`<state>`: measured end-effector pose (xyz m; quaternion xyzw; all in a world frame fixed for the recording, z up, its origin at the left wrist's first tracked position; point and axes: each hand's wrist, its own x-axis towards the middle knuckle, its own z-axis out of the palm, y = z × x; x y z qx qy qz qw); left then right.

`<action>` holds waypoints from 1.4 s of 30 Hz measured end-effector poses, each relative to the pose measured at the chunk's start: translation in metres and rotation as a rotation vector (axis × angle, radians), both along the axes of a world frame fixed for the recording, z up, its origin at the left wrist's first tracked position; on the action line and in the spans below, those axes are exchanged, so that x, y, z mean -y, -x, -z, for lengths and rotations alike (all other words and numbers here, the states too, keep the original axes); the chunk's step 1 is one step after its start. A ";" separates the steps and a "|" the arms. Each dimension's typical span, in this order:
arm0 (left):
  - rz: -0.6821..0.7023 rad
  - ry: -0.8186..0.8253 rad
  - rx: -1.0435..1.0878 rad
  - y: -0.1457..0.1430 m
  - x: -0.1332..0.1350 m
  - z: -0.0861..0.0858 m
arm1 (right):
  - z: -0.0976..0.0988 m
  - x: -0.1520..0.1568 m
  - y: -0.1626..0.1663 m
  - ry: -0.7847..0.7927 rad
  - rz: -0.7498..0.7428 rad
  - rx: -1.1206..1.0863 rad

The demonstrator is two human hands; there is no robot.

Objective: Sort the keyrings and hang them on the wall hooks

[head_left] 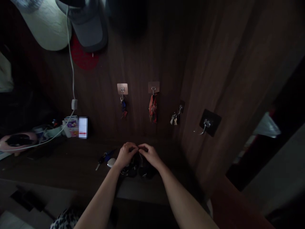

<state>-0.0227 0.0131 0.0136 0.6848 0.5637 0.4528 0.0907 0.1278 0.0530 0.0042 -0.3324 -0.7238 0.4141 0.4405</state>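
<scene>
My left hand (125,156) and my right hand (150,155) meet over the dark wooden shelf, fingertips close together. Both are closed in a pinch at the top of a black item (145,170) with small shiny bits. Poor light hides its kind and exactly what the fingertips hold. Beside my left hand lies a rounded silver-white object (111,163). Farther left, a bunch of keys (101,161) with a blue piece rests on the shelf.
Keys hang on wall hooks: a blue-tagged bunch (123,103), a red bunch (153,106) and a small set (175,118). A bare hook (206,124) is at right. Caps (89,30) hang upper left. A white cable (71,63) runs down past small boxes (72,125).
</scene>
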 end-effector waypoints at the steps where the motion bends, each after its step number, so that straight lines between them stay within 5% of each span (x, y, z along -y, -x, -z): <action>1: 0.021 0.011 0.016 0.000 0.000 -0.001 | -0.001 0.001 0.000 0.001 -0.008 -0.003; 13: 0.135 0.118 0.264 0.002 0.006 -0.011 | -0.004 0.006 0.002 0.157 -0.172 -0.155; 20: 0.135 0.104 0.366 0.004 0.004 -0.009 | -0.013 0.015 0.004 0.427 -0.250 -0.338; 42: 0.106 0.144 0.427 0.001 0.008 -0.013 | -0.015 0.014 0.004 0.498 -0.203 -0.416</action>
